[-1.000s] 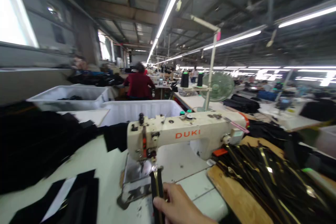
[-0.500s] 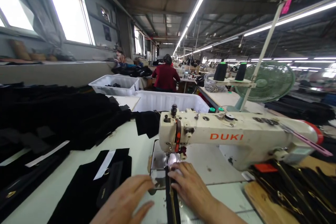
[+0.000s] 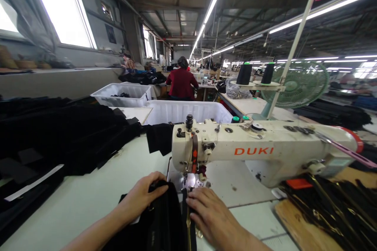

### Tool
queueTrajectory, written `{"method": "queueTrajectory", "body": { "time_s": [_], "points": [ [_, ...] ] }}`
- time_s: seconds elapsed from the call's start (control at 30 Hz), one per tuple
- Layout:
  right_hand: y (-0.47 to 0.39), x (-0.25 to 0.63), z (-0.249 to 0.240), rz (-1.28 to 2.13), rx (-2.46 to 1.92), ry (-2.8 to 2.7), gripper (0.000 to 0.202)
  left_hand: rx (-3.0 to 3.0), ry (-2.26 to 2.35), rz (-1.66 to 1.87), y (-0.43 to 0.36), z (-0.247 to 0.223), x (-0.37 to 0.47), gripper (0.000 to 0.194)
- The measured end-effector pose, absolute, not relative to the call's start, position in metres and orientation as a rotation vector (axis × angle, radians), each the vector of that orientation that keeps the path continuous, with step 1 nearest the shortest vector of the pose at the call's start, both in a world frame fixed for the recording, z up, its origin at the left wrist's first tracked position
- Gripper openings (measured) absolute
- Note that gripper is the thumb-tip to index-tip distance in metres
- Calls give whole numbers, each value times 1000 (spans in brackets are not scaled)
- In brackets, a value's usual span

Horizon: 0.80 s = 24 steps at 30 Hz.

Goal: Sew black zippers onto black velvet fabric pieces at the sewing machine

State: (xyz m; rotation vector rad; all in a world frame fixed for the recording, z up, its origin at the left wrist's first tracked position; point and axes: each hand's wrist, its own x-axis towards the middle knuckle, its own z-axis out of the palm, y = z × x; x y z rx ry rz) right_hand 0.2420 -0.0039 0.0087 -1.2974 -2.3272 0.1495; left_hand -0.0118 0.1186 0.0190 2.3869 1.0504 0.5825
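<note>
My left hand point(image 3: 147, 194) grips a black fabric panel point(image 3: 163, 219) by its upper edge, thumb on top, just left of the needle area. My right hand point(image 3: 216, 215) is closed over a black zipper point(image 3: 188, 223) with gold teeth, its fingertips at the zipper's top end. The panel and the zipper lie side by side in front of the sewing machine point(image 3: 218, 145). A small light glows at the machine's needle, where the presser foot is hard to make out.
A large heap of black fabric pieces point(image 3: 59, 133) covers the left side. White bins point(image 3: 188, 111) stand behind the machine. More gold-toothed zippers point(image 3: 330, 211) lie on a wooden board point(image 3: 294, 227) at right. Thread cones point(image 3: 244, 73), a green fan point(image 3: 297, 84) and a seated person point(image 3: 181, 82) are farther back.
My left hand has taken hold of the black panel from the table at left and brought it right, beside the zipper. My right hand stays on the zipper. The view has shifted slightly.
</note>
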Motion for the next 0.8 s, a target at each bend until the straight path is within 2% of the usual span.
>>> {"method": "queueTrajectory", "body": {
  "time_s": [0.23,0.33,0.4,0.6,0.8],
  "points": [
    [-3,243,-3,132,-1277,-2301,29,2681,999,853,61,2,14,47],
    [-3,243,-5,79,-1265,-2298,29,2962,854,824,42,-1,11,71],
    [-3,244,-3,50,-1270,-2313,30,3077,826,776,39,-1,10,80],
    [-4,244,1,2,-1260,-2345,32,3142,806,617,46,8,11,89],
    [-3,245,0,-15,-1266,-2354,32,3081,807,638,45,13,15,92]
  ]
}}
